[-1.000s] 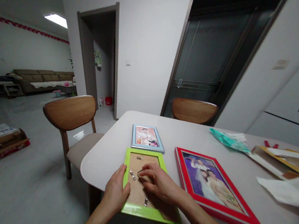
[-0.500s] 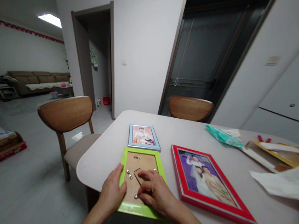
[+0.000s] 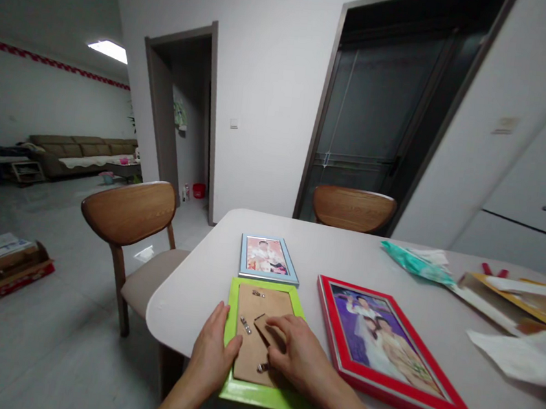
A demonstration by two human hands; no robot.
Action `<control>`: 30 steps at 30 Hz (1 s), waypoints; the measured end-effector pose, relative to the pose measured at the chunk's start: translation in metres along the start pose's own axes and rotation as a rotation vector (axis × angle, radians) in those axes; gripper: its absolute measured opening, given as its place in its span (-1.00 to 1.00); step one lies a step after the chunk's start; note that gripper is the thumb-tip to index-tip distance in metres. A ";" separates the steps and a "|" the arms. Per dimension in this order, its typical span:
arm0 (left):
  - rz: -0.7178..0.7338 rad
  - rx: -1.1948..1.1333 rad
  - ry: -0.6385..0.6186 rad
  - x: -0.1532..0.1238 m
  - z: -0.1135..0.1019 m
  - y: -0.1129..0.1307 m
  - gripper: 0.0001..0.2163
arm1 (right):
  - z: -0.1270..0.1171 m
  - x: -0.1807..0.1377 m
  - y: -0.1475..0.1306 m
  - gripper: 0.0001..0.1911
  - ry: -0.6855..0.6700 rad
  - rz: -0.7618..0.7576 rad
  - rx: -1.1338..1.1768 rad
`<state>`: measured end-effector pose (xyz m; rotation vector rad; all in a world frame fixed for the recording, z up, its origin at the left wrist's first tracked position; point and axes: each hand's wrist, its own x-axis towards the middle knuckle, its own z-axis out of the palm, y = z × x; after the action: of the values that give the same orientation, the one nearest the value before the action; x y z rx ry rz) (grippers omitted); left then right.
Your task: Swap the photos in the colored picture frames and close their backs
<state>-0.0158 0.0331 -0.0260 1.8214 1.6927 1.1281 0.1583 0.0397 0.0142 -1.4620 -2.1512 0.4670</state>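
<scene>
A lime-green picture frame (image 3: 234, 304) lies face down at the table's near edge. Its brown backing board (image 3: 250, 352) carries small metal clips and a cut-out stand flap (image 3: 268, 331), and it appears slightly raised from the frame. My left hand (image 3: 213, 348) holds the frame's left side, thumb over the inner edge and fingers along the outside. With bent fingers, my right hand (image 3: 298, 357) pinches the tilted flap; the fingertips are partly hidden. Beyond lies a blue picture frame (image 3: 290, 268) with a photo, and to the right a red picture frame (image 3: 344, 342) with a wedding photo.
Teal plastic wrapping (image 3: 416, 262), a yellow-edged cardboard package (image 3: 488, 295) and a white sheet (image 3: 525, 355) lie on the white table's (image 3: 186, 286) right side. Wooden chairs stand at the left (image 3: 130, 212) and far side (image 3: 353, 208). An open box (image 3: 7, 271) sits on the floor.
My right hand has tilted the flap up, and the backing board seems to have risen a little. My left hand keeps its place on the frame. The camera view has shifted slightly.
</scene>
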 end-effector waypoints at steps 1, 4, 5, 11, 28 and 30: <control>-0.016 -0.065 0.019 0.001 -0.002 0.005 -0.52 | -0.004 0.001 -0.004 -0.67 0.013 0.003 -0.003; -0.115 -0.457 -0.057 0.005 -0.010 0.023 -0.57 | -0.015 0.004 -0.021 -0.73 0.054 -0.034 0.013; -0.150 -0.604 -0.113 0.007 -0.015 0.027 -0.58 | -0.017 0.005 -0.026 -0.73 0.061 -0.065 0.040; -0.345 -0.843 -0.165 0.013 -0.063 0.002 -0.67 | -0.019 0.006 -0.007 -0.61 0.157 -0.036 0.025; -0.079 -0.046 0.031 0.003 -0.055 -0.015 -0.55 | -0.005 0.020 0.043 -0.44 -0.027 0.291 -0.274; 0.073 0.016 -0.150 -0.014 -0.031 0.003 -0.52 | -0.009 0.021 0.042 -0.38 0.039 0.302 -0.181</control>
<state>-0.0373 0.0124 -0.0091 1.9395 1.5662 0.9817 0.1889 0.0742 0.0032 -1.8934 -1.9917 0.3501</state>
